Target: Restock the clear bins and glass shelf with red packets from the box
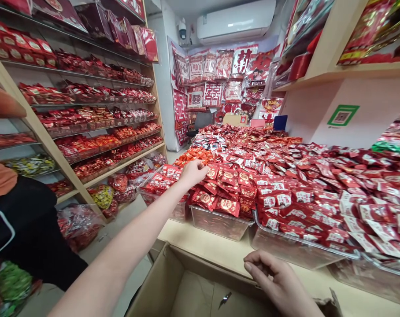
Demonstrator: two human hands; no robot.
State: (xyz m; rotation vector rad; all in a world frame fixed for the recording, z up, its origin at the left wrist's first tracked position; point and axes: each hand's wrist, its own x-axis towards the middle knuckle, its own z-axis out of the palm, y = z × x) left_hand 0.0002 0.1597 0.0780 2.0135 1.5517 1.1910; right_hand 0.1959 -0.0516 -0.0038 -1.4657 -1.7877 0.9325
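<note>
- Red packets (228, 204) with round gold emblems fill a clear bin (220, 224) at the near edge of the bench (176, 233), heaped above its rim.
- Left hand (190, 174): stretched forward over the near bins, at the left side of that heap. Its fingers are bent and bunched toward the packets — whether they grip one I cannot tell, since the back of the hand hides it.
- Right hand (274, 275): above the right part of an open cardboard box (162, 275), knuckles curled, thumb and forefinger separated by a narrow gap at most. Whether something small sits inside the curl I cannot tell.
- Cardboard box: just below the bench's front edge, with a small dark, shiny scrap (225, 300) lying on its bottom.
- To the left of the emblem packets, touching or nearly so, stands another clear bin (176, 212) of red packets; to the right, a wider bin (292, 246) holds red ones with white print.
- Orange packets (198, 154) lie just beyond the left hand — more red ones spread behind.
- At the far left, a person in black trousers (31, 220) stands beside a shelf rack (158, 97) loaded with red goods.
</note>
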